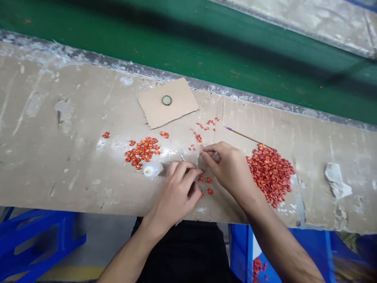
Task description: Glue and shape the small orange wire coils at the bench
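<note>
My right hand (229, 167) pinches thumb and index finger together at a small red piece (201, 154) just above the worktable (88, 173). My left hand (181, 186) is beside it with its fingers curled and closed; what they hold, if anything, is hidden. Several larger orange-red pieces (209, 180) lie between the hands, partly covered by the left fingers. Beyond the fingertips are scattered tiny red bits (199, 138). A small white bottle with a yellow tip (153, 169) lies left of my left hand, against a loose group of orange pieces (144, 149).
A large heap of red pieces (272, 175) lies right of my right wrist, with a thin brush (244, 135) against it. Farther back, a cardboard sheet (179, 112) carries a bottle cap (166, 100). Crumpled white paper (335, 181) is at right; a blue stool (63, 232) stands below left.
</note>
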The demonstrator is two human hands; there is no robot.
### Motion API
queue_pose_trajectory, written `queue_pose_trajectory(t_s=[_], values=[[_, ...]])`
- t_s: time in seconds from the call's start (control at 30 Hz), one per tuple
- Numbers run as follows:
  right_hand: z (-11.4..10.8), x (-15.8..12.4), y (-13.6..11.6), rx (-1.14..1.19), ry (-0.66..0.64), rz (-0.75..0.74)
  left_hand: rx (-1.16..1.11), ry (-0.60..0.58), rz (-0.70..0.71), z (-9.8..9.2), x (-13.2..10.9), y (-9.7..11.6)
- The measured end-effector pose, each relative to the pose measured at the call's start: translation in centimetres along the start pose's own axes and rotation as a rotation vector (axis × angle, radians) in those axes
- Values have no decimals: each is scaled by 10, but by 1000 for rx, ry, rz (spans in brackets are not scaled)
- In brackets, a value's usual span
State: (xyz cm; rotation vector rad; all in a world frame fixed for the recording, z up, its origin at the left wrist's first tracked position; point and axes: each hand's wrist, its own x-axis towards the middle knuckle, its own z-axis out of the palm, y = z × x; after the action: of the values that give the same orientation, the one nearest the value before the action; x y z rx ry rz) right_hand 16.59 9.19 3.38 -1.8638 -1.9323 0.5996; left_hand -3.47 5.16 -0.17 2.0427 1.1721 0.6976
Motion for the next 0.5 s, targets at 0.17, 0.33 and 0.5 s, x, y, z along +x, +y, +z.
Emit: queue_pose_trajectory(t_s=[0.17, 0.33, 0.5], values=[[4, 5, -1, -4, 40, -9, 30, -55, -10, 0, 1, -1], [9, 13, 1, -2, 82, -41, 53, -50, 13, 1, 3, -2], [18, 25, -1, -60, 63, 4, 57, -24, 15, 0, 5, -2]])
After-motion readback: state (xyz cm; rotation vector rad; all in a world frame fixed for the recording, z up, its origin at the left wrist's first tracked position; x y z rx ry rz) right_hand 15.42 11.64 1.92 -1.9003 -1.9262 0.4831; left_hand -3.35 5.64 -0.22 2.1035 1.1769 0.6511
